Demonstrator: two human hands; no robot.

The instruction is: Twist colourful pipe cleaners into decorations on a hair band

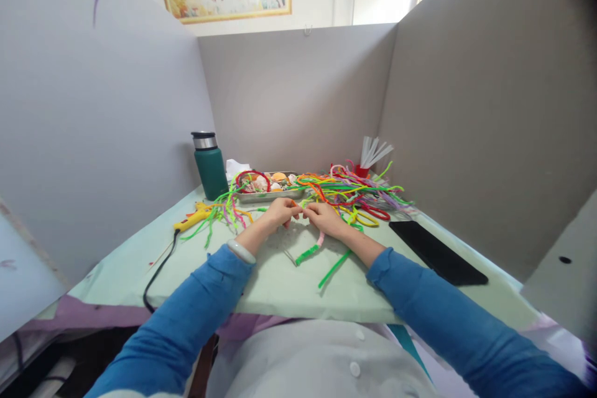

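Left hand and right hand, fingertips nearly meeting over the tabletop. Behind the right, a pile of stems; to its right, a pad. At left, a bottle, beside the tray; before it, a glue gun. Smallest: an orange stem, pinched in the left; the right's grip cannot be told.

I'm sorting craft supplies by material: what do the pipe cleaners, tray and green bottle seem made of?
Pipe cleaners: matte, fuzzy fibre, probably over wire, since some hold loops.
Tray: probably metal, perhaps stainless steel, from its grey, faintly shiny rim.
Green bottle: smooth, coloured body, likely coated metal, as the silver band near its lid shines like steel; plastic stays possible.
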